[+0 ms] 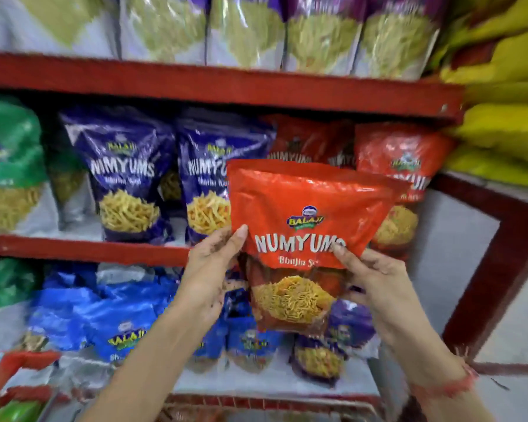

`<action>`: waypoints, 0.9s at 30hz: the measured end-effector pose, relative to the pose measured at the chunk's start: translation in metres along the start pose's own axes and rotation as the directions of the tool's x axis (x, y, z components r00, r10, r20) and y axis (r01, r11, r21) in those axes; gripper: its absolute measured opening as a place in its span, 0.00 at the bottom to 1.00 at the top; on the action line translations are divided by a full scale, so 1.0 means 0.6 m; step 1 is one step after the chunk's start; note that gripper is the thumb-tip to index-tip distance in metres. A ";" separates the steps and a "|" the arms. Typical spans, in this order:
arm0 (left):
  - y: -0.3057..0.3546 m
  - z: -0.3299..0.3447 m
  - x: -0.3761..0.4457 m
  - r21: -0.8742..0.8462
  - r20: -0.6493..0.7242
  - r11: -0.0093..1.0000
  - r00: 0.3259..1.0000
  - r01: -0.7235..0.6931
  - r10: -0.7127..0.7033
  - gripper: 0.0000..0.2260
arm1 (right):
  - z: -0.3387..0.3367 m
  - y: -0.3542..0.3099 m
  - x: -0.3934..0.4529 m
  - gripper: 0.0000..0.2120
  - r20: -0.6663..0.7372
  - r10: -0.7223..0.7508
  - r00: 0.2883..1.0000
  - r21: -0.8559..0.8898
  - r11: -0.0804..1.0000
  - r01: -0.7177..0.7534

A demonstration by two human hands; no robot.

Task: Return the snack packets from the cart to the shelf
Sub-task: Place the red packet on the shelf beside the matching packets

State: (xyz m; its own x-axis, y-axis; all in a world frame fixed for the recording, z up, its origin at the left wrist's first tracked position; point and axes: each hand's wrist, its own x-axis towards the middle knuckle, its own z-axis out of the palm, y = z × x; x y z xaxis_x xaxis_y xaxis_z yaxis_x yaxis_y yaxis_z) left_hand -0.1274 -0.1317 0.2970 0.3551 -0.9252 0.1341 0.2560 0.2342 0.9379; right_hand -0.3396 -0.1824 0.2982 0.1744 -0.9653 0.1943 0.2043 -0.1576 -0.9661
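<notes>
A red Numyums snack packet (305, 220) is held upright in front of the middle shelf (83, 251). My left hand (211, 269) grips its left edge with the thumb on the front. My right hand (369, 284) grips its right side, thumb on the front too. Behind the packet, matching red packets (406, 166) stand at the right end of the same shelf. The cart's red rim (256, 402) shows at the bottom edge.
Dark blue Numyums packets (122, 172) stand left of the red ones, a green packet (9, 153) further left. Blue packets (116, 315) fill the lower shelf. Pale packets (244, 28) line the top shelf. Yellow bags (500, 123) pile at the right beside a red frame post (485, 269).
</notes>
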 end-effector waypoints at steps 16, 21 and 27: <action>0.044 0.144 0.237 -0.063 -0.176 0.984 0.972 -0.168 0.155 0.10 | 0.047 -0.022 0.281 0.17 -0.208 -0.135 0.969 -0.111 0.987 0.114; 0.021 0.175 0.307 -0.042 -0.245 0.987 0.959 -0.156 0.141 0.10 | 0.047 -0.011 0.349 0.12 -0.350 -0.173 0.921 -0.174 0.978 0.118; -0.007 0.172 0.365 -0.080 -0.324 0.991 0.943 -0.108 0.076 0.11 | 0.035 0.018 0.394 0.08 -0.343 -0.098 0.934 -0.153 0.987 0.048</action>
State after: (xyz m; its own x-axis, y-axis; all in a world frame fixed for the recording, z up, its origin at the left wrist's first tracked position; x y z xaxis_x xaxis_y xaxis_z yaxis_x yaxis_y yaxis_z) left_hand -0.1437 -0.3664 0.3555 0.6457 -0.7577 0.0945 0.2875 0.3559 0.8892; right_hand -0.2759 -0.4076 0.3374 -0.1874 -0.9577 0.2183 0.0627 -0.2334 -0.9704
